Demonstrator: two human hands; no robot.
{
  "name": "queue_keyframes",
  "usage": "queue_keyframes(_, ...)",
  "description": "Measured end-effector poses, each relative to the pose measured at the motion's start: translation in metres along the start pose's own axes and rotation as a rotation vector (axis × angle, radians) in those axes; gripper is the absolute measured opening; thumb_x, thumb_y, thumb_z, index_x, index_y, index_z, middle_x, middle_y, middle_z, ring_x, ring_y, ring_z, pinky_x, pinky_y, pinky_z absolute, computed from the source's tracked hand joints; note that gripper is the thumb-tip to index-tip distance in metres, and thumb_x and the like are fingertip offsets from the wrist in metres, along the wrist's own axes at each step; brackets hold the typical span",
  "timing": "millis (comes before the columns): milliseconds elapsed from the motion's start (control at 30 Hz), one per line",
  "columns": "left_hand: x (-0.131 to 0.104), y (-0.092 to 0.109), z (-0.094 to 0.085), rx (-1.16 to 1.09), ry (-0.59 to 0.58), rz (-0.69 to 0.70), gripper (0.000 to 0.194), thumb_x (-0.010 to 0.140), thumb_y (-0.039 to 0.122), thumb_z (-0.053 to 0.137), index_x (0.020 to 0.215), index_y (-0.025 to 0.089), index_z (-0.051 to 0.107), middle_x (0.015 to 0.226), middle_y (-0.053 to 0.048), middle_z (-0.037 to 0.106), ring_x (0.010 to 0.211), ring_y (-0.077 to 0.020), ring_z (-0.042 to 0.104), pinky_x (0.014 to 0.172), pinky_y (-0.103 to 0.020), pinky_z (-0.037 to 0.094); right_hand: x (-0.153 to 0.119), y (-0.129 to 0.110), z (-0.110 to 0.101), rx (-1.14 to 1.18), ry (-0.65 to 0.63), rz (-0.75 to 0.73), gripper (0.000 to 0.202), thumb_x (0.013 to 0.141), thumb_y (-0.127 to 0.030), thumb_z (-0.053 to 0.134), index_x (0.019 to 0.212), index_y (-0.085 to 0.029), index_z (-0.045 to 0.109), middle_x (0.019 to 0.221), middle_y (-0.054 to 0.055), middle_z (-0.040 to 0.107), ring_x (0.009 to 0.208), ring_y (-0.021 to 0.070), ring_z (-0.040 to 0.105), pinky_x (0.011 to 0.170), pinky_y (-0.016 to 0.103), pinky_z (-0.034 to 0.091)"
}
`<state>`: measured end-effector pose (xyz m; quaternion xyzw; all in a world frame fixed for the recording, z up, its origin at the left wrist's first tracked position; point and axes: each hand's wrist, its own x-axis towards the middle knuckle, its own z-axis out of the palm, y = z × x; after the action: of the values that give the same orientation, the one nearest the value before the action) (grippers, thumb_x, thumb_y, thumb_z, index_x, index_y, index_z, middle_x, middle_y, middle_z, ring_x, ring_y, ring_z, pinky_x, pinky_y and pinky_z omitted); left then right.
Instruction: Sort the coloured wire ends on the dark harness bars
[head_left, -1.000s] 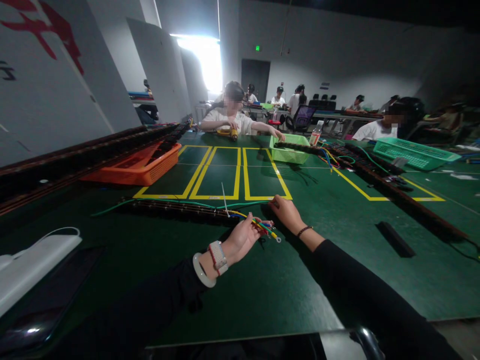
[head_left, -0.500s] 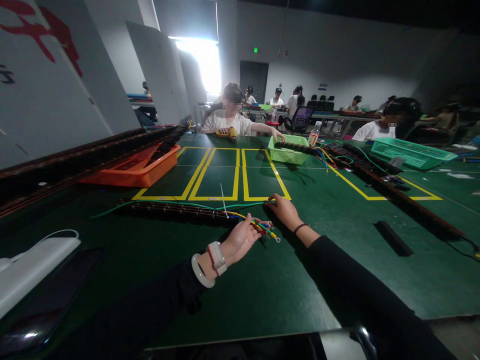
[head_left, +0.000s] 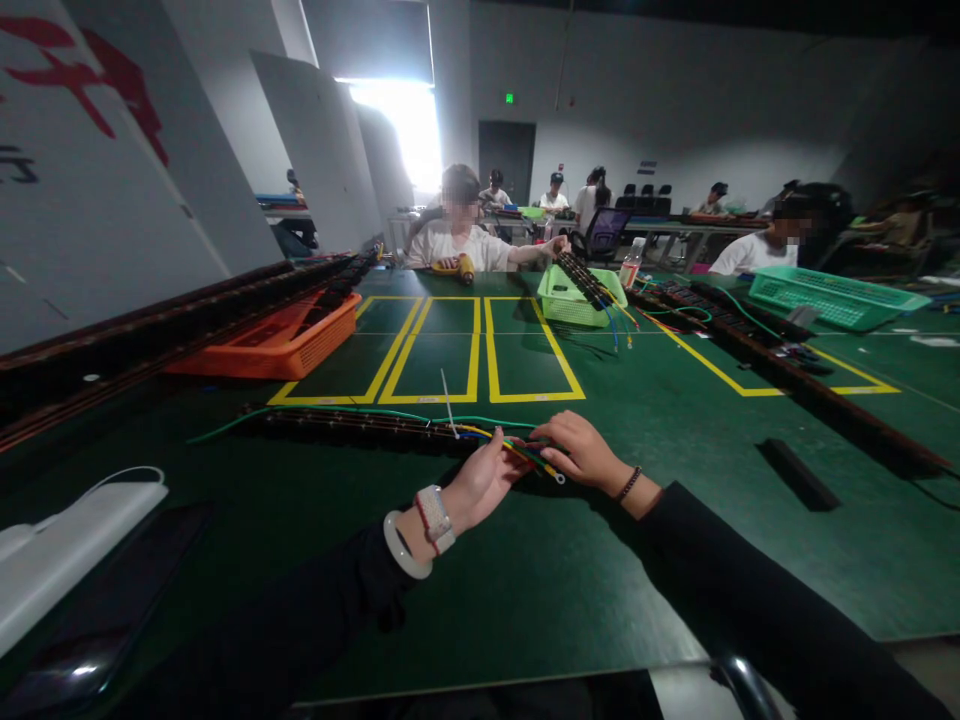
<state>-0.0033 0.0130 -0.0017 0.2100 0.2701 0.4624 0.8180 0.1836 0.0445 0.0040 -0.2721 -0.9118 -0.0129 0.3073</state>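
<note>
Bringing the green wire (head_left: 484, 420) alongside the coloured wires (head_left: 541, 465) looks like the step in hand. The left hand (head_left: 480, 482) has its grip closed around the coloured wires, at the near end of the dark harness (head_left: 345, 425) on the worktop (head_left: 570, 590). The right hand (head_left: 579, 450) meets their ends, fingers curled; whether it pinches anything, I cannot tell. Next seems to call for even alignment.

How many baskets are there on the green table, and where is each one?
3: an orange basket on the left, a light green basket near the far middle, and a teal basket on the right. Others may be hidden.
</note>
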Motion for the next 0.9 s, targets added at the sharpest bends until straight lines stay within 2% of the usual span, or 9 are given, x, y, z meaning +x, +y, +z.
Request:
queue_keyframes(133,0.0,0.0,0.001,0.026,0.04,-0.017,0.033,0.091,0.037,0.041,0.079,0.011,0.058,0.082,-0.01,0.064,0.086,-0.0172,0.061,0.084,-0.031,0.046,-0.004,-0.012,-0.011,-0.156,-0.085,-0.353,0.051,0.087,-0.058,0.043,0.109,-0.014,0.058,0.092,0.01,0.061,0.08,0.0191,0.053,0.074,0.034,0.042)
queue_keyframes(200,0.0,0.0,0.001,0.028,0.046,-0.018,0.031,0.091,0.035,0.041,0.08,0.011,0.057,0.083,-0.01,0.063,0.085,-0.0163,0.061,0.083,-0.03,0.046,-0.003,-0.015,-0.015,-0.258,-0.145,-0.453,0.041,0.09,-0.047,0.046,0.113,-0.015,0.056,0.098,0.009,0.061,0.085,0.0186,0.054,0.079,0.034,0.042)
queue_keyframes(267,0.0,0.0,0.001,0.03,0.055,-0.012,0.029,0.092,0.032,0.04,0.081,0.011,0.056,0.084,-0.01,0.063,0.084,-0.0155,0.061,0.082,-0.029,0.047,-0.001,-0.017,-0.018,-0.361,-0.199,-0.501,0.027,0.093,-0.028,0.045,0.116,-0.016,0.054,0.101,0.008,0.061,0.088,0.0172,0.055,0.083,0.034,0.043)
queue_keyframes(333,0.0,0.0,0.001,0.032,0.056,-0.009,0.028,0.092,0.031,0.039,0.083,0.011,0.056,0.085,-0.01,0.063,0.084,-0.0151,0.061,0.081,-0.028,0.047,0.001,-0.019,-0.02,-0.438,-0.237,-0.522,0.028,0.092,-0.013,0.041,0.116,-0.016,0.054,0.103,0.007,0.061,0.089,0.016,0.056,0.085,0.033,0.043)
queue_keyframes(433,0.0,0.001,0.001,0.021,0.056,-0.01,0.03,0.093,0.032,0.038,0.081,0.011,0.056,0.083,-0.01,0.063,0.084,-0.0149,0.06,0.081,-0.028,0.047,0.0,-0.02,-0.021,-0.455,-0.26,-0.524,0.03,0.091,-0.008,0.039,0.116,-0.015,0.053,0.101,0.008,0.061,0.088,0.016,0.057,0.085,0.034,0.045)
queue_keyframes(567,-0.001,0.0,0.003,0.03,0.042,-0.005,0.034,0.091,0.037,0.04,0.077,0.011,0.057,0.082,-0.01,0.064,0.085,-0.0158,0.061,0.083,-0.029,0.047,-0.003,-0.023,-0.015,-0.286,-0.191,-0.399,0.026,0.091,-0.013,0.042,0.114,-0.014,0.055,0.096,0.009,0.063,0.084,0.0168,0.057,0.082,0.035,0.046)
queue_keyframes(667,-0.001,0.0,0.004,0.044,-0.024,0.0,0.036,0.09,0.039,0.042,0.08,0.009,0.059,0.085,-0.012,0.065,0.088,-0.018,0.06,0.088,-0.033,0.045,-0.003,-0.027,-0.01,-0.043,-0.063,-0.146,0.022,0.089,-0.014,0.045,0.106,-0.016,0.058,0.09,0.007,0.063,0.082,0.017,0.057,0.078,0.034,0.047)
queue_keyframes(767,-0.001,-0.001,0.004,0.052,-0.032,0.032,0.034,0.09,0.039,0.044,0.084,0.009,0.06,0.088,-0.013,0.066,0.092,-0.0189,0.06,0.092,-0.035,0.042,0.0,-0.03,-0.007,0.201,0.026,0.123,0.019,0.089,-0.015,0.046,0.101,-0.018,0.06,0.088,0.005,0.064,0.083,0.0158,0.058,0.077,0.031,0.047)
queue_keyframes(900,-0.001,-0.001,0.003,0.071,0.027,0.028,0.027,0.09,0.035,0.045,0.084,0.012,0.058,0.089,-0.011,0.065,0.092,-0.0175,0.06,0.095,-0.036,0.04,0.001,-0.023,-0.003,0.282,0.133,0.336,0.018,0.089,-0.017,0.048,0.101,-0.02,0.061,0.093,0.004,0.065,0.086,0.0156,0.06,0.077,0.029,0.048)
